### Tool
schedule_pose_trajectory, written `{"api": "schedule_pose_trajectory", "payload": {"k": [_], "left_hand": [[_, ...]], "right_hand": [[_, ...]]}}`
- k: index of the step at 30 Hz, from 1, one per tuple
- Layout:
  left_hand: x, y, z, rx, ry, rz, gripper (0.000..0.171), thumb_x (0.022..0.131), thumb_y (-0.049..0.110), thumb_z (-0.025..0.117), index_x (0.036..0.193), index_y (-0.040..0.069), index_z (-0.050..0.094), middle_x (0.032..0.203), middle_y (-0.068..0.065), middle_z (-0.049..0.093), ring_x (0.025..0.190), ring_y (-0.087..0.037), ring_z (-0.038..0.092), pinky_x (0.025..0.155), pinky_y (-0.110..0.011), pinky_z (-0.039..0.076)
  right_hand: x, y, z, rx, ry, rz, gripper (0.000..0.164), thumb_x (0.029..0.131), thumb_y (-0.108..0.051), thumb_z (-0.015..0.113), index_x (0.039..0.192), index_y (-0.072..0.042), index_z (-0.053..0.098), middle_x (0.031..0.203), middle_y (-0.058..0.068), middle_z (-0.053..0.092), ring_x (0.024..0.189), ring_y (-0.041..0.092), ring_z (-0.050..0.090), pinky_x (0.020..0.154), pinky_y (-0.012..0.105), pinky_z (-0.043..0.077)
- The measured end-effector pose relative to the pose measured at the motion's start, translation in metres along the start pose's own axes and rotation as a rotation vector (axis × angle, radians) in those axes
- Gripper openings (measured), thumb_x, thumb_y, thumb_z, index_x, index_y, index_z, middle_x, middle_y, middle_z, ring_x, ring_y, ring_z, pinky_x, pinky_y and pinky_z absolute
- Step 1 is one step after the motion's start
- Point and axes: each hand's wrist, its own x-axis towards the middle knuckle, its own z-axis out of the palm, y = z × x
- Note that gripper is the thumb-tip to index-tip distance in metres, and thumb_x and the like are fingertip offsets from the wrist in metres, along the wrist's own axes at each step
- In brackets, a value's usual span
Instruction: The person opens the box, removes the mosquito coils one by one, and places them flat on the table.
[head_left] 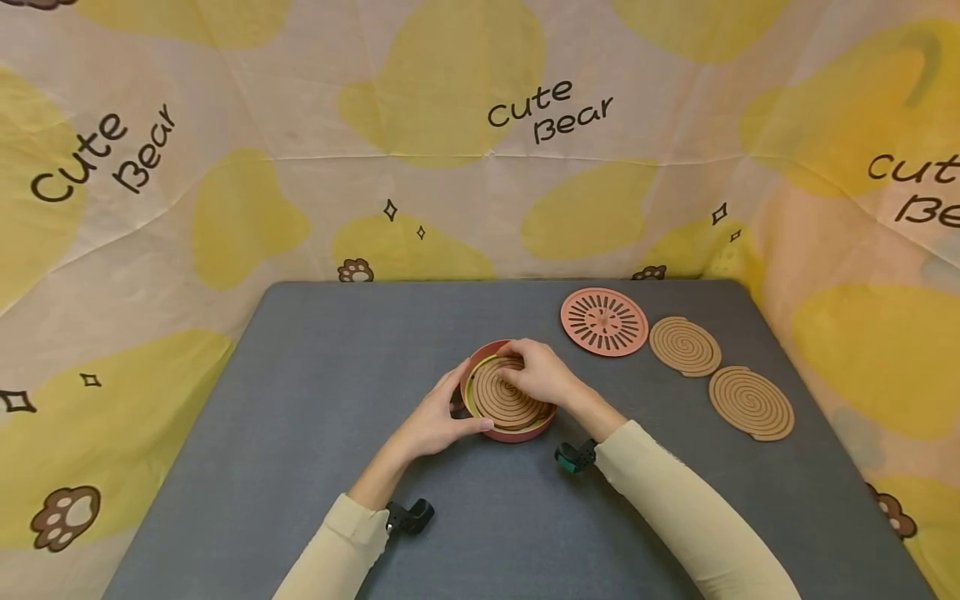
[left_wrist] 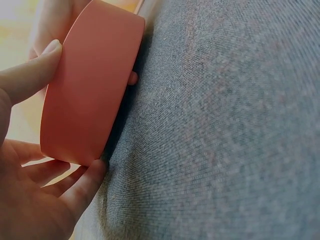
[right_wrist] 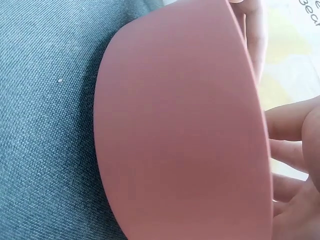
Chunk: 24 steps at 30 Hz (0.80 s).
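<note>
A round pink mosquito coil box point(head_left: 522, 436) sits low at the middle of the table, with brown mosquito coil point(head_left: 504, 400) inside its yellowish inner rim. My left hand point(head_left: 435, 421) grips the box from the left, thumb at the near rim and fingers around the far left wall. In the left wrist view, that thumb point(left_wrist: 42, 70) presses the upper edge while the fingertips reach the lower edge. Over the box, my right hand point(head_left: 542, 372) pinches at the coil's far edge with bent fingers. The box wall point(right_wrist: 180, 125) hides those fingertips in the right wrist view.
A pink slotted lid point(head_left: 604, 323) lies at the back right of the grey table point(head_left: 360, 333). Two loose brown coils, one nearer the lid point(head_left: 685, 346) and another closer to the right edge point(head_left: 751, 403), lie flat beside it. Patterned cloth point(head_left: 442, 108) surrounds the table.
</note>
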Motion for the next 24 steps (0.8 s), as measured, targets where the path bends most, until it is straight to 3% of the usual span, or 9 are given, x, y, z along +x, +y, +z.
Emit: {"api": "schedule_pose_trajectory", "payload": {"k": [24], "left_hand": [[0.0012,-0.0021,0.0006,0.021,0.006,-0.003,0.104,0.085,0.033,0.086,0.164,0.018,0.020,0.162,-0.014,0.029,0.143,-0.029,0.039,0.105,-0.048,0.047]], "right_hand": [[-0.0003,-0.0021,-0.0033,-0.063,0.024,-0.072,0.030,0.092,-0.012,0.076,0.120,-0.003,0.072,0.119,0.013,0.068,0.111,0.031,0.057,0.097,0.050,0.045]]}}
